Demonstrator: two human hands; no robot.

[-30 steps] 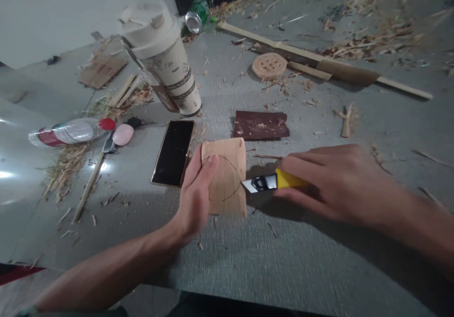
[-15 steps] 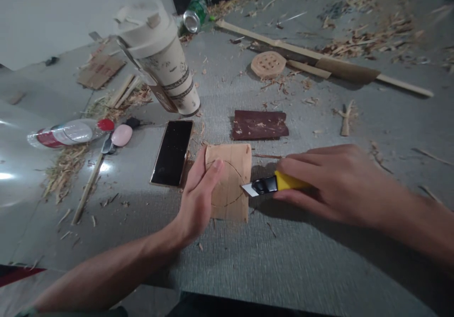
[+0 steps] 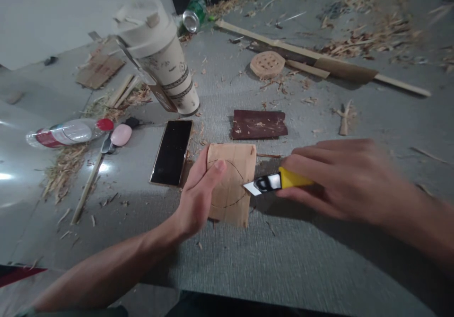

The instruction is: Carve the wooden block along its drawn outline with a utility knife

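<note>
My left hand [image 3: 198, 191] grips the left edge of a pale, slightly curved wooden piece [image 3: 232, 208], thumb flat on top. A dark circle is drawn on that piece, partly covered by the thumb. In my right hand [image 3: 329, 180] is a yellow and black utility knife [image 3: 296, 178]. Its blade tip touches the wood by the right side of the circle. Just behind the wood lies a dark brown curved piece [image 3: 259, 124] dusted with chips. A smartphone [image 3: 172, 152] with a dark screen rests left of my left hand.
A lidded paper cup [image 3: 170, 71] stands behind the phone. To the left lie a plastic bottle [image 3: 71, 133] and a pink oval object [image 3: 121, 135]. Farther back are a carved wooden disc [image 3: 267, 64], long wooden strips [image 3: 301, 52], a green can [image 3: 194, 14] and scattered shavings [image 3: 383, 45].
The wooden piece has turned slightly, its right edge shifting right. My right hand and the knife have moved a little to the right, with the blade still at the circle's right side.
</note>
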